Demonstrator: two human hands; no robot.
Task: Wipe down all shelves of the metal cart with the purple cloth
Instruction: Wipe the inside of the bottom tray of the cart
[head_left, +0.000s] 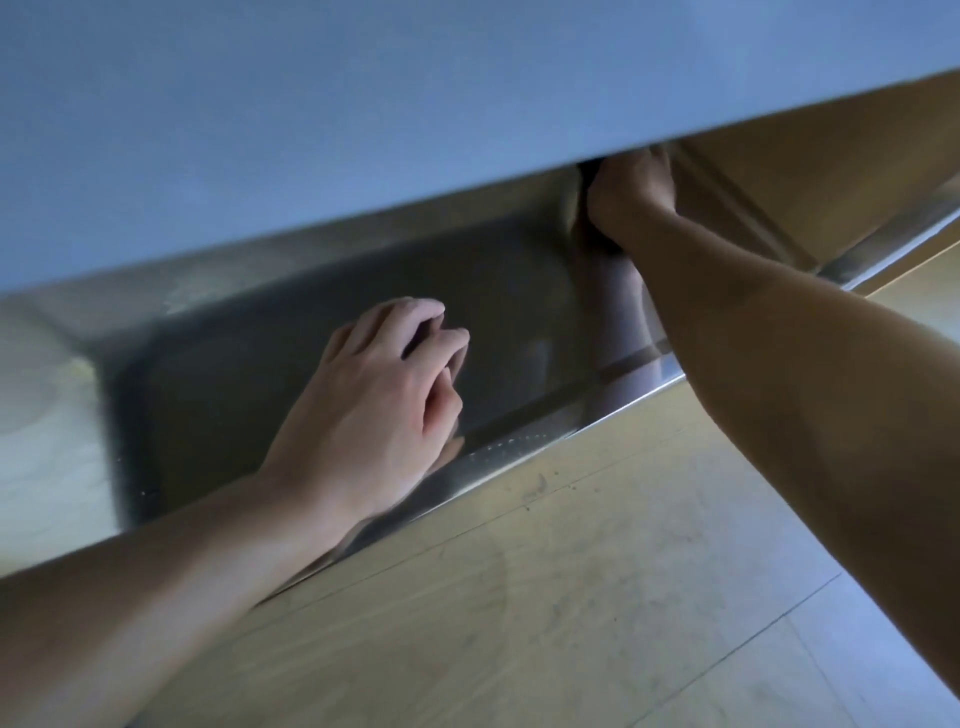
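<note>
I look under the cart's upper shelf (363, 130), which fills the top of the view, onto the dim lower metal shelf (249, 343). My left hand (379, 395) rests over the shelf's front rim (519, 449), fingers loosely curled, holding nothing. My right hand (631, 192) reaches to the far right of the shelf, just below the upper shelf's edge. It is closed on a dark bunched cloth (609, 248); only small dark bits show beside the fist. Its colour is hard to tell in the shadow.
Pale wooden floor (571, 597) lies in front of the cart. A brown wooden surface (805, 171) stands behind the shelf at the upper right. The gap between the two shelves is low and shadowed.
</note>
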